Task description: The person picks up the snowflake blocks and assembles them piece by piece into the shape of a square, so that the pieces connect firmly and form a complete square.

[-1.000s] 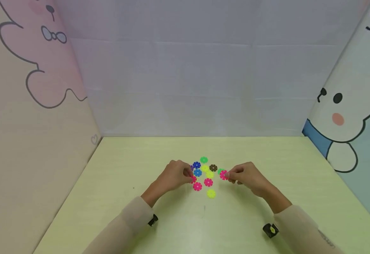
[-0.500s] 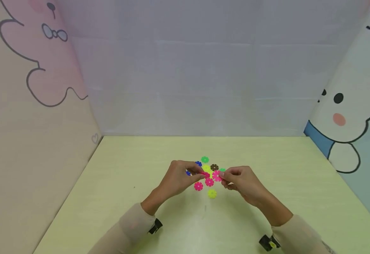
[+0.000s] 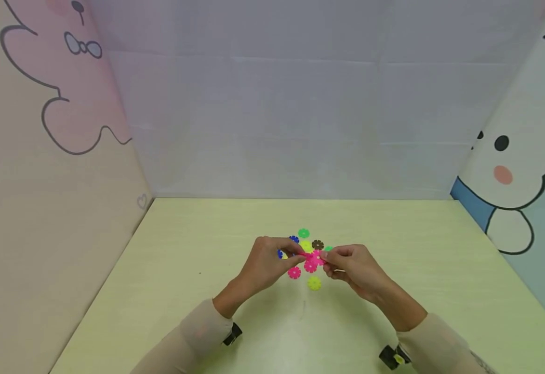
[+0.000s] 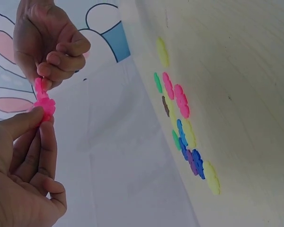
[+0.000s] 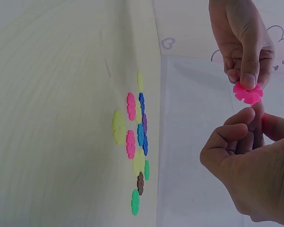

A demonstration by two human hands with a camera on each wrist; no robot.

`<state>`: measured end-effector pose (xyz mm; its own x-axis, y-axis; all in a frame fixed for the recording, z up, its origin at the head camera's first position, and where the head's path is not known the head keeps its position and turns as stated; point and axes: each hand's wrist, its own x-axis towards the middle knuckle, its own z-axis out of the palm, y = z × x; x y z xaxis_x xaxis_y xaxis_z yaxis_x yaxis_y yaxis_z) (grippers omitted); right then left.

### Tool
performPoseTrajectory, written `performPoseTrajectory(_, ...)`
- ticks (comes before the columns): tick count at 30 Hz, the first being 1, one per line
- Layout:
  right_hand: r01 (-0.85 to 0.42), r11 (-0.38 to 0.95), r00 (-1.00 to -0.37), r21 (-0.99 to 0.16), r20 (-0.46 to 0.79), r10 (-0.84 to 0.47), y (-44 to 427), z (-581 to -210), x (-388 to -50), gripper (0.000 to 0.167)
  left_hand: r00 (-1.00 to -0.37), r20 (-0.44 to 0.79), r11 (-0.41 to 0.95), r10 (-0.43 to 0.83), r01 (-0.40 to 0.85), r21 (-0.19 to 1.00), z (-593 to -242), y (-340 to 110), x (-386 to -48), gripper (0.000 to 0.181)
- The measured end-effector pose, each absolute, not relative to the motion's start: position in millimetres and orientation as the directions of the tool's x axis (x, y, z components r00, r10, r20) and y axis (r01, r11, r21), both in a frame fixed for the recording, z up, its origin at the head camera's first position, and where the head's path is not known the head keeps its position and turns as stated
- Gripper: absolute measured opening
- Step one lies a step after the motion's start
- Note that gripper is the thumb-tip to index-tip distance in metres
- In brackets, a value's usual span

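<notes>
- Two flat, notched pink discs (image 4: 45, 105), above the table (image 3: 160, 259) midway between side edges
- Left hand (image 3: 268, 263) pinches one, right hand (image 3: 360, 271) another
- Discs below: four yellow (image 3: 314, 283), three blue (image 5: 141, 103), two pink (image 3: 294, 272), two green (image 3: 303, 233), one purple (image 5: 145, 124), one brown (image 3: 317, 244)

Each pink disc (image 4: 46, 106) pinched in your fingers (image 4: 48, 144) looks like smooth plastic with a slight gloss, and the loose discs (image 5: 118, 127) below your fingers look like similar plastic, more matt. Under them your bench (image 3: 193, 234) is smooth and faintly streaked like wood, with a soft sheen on your side of the fingers, while the sheet (image 3: 263, 104) beyond them is matt and creased, whether cloth or film you cannot tell. Back from your fingers, your sleeves (image 3: 204, 324) are matt cloth and the black wrist fittings (image 3: 232, 334) resemble plastic.
</notes>
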<state>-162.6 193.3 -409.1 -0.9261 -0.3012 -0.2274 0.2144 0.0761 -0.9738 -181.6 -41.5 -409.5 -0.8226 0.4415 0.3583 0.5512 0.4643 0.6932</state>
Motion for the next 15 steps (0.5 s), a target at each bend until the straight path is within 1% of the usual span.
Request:
performPoseTrajectory(6,0.206,0.092,-0.946,-0.974,-0.223,-0.236,193.2,-403.3,-157.6,0.024,-0.757,0.484,0.466,0.439,0.653,0.598,-413.4,-34.8,-181.8,0.01)
performPoseTrajectory(9,0.207,0.094,-0.954,-0.974,-0.223,-0.201,192.4,-402.0,-155.5,0.024,-0.726,0.524,0.45,0.446,0.688,0.569,-415.1,-31.6,-181.9,0.01)
performPoseTrajectory(12,0.221,0.093,-0.954,-0.971,-0.235,-0.188,191.1,-404.1,-154.3,0.024,-0.727,0.524,0.441,0.443,0.686,0.578,-416.5,-30.2,-181.7,0.01)
performPoseTrajectory(15,0.244,0.088,-0.95,-0.966,-0.256,-0.176,190.3,-407.9,-152.9,0.024,-0.746,0.493,0.441,0.448,0.663,0.605,-417.7,-30.2,-181.4,0.01)
